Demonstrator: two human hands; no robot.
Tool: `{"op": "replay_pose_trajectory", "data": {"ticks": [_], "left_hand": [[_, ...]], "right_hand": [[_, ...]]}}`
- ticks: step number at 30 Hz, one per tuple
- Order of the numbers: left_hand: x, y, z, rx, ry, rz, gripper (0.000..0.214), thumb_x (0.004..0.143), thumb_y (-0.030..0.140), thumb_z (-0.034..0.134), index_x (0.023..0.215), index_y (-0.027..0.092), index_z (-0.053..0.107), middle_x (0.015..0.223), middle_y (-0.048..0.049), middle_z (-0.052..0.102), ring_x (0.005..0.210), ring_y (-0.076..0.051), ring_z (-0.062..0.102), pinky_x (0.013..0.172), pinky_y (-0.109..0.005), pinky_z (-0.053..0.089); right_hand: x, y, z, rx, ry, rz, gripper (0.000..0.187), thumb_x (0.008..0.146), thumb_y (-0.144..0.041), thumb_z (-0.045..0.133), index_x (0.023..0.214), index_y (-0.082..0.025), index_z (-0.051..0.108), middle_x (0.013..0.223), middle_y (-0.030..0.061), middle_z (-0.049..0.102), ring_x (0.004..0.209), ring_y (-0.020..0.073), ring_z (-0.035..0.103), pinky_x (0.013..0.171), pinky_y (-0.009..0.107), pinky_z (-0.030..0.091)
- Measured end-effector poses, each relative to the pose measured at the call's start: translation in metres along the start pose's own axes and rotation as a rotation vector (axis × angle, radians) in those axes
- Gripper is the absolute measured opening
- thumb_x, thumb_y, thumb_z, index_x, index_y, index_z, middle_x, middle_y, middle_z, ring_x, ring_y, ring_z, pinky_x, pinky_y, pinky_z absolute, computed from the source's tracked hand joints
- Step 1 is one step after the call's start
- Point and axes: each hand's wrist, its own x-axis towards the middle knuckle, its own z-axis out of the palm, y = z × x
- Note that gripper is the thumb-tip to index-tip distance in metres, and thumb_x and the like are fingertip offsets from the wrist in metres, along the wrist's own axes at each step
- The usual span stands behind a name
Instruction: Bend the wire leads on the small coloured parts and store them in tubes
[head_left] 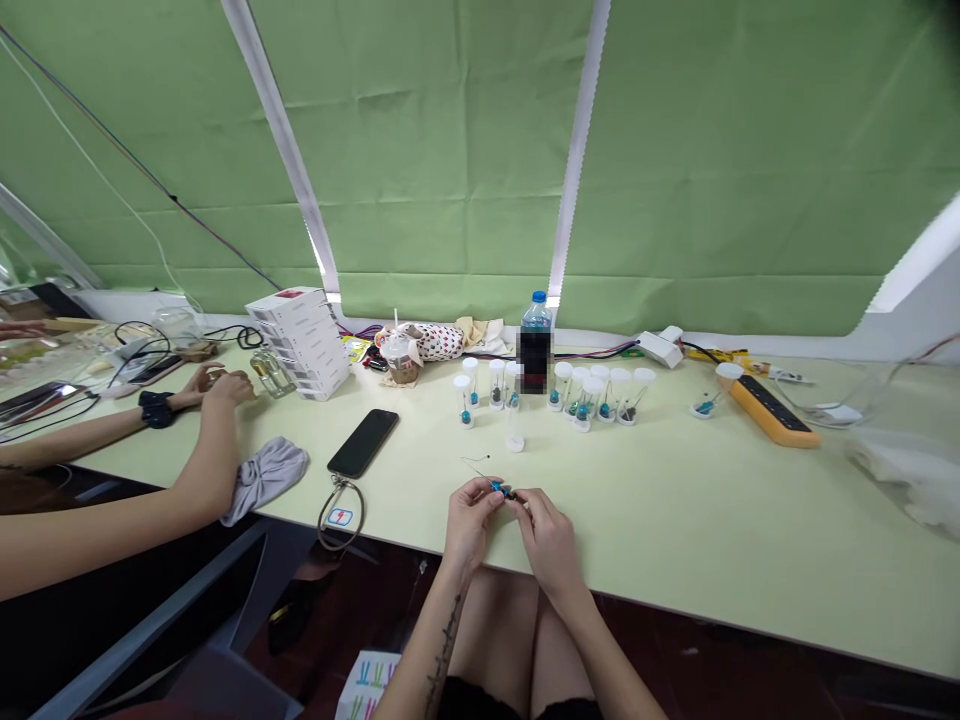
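My left hand and my right hand meet at the near edge of the pale table. Both pinch a tiny blue part between their fingertips. A thin dark wire runs from the part up and to the left over the table. Beyond my hands stand several small clear vials with white caps and blue bits inside. One open vial stands nearer, alone.
A black phone with a ring strap lies left of my hands. A co-worker's arms rest at the left, beside a stack of white boxes. A water bottle, orange power strip and plastic bag stand farther off.
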Motion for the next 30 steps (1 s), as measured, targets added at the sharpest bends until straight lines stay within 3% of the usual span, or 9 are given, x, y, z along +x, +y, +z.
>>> {"op": "replay_pose_trajectory", "data": {"ticks": [7,15,30], "left_hand": [[-0.0015,0.0007,0.0012,-0.016,0.032,0.004,0.020,0.063,0.018,0.076,0.082,0.013,0.069,0.082,-0.0042,0.066,0.072,-0.012,0.061,0.069,-0.022,0.048],[-0.0028,0.0049,0.0050,-0.005,0.030,-0.037,0.026,0.062,0.022,0.078,0.084,0.011,0.069,0.075,-0.0051,0.067,0.069,-0.012,0.061,0.069,-0.022,0.048],[-0.0032,0.0030,0.0062,0.037,0.013,-0.032,0.027,0.064,0.025,0.076,0.086,0.011,0.070,0.084,-0.0087,0.068,0.077,-0.015,0.063,0.077,-0.029,0.051]], "right_hand": [[-0.0008,0.0007,-0.0006,0.017,0.017,-0.008,0.023,0.092,-0.034,0.044,0.108,-0.019,0.051,0.099,0.0084,0.063,0.082,0.0184,0.063,0.065,0.029,0.049],[-0.0027,0.0041,0.0024,-0.011,0.003,-0.042,0.019,0.094,-0.028,0.040,0.102,-0.020,0.055,0.094,0.0065,0.066,0.083,0.0177,0.063,0.074,0.030,0.049],[-0.0023,0.0037,0.0015,-0.056,-0.013,0.051,0.027,0.095,-0.032,0.037,0.103,-0.017,0.058,0.093,0.0075,0.067,0.081,0.0185,0.063,0.073,0.029,0.048]]}}
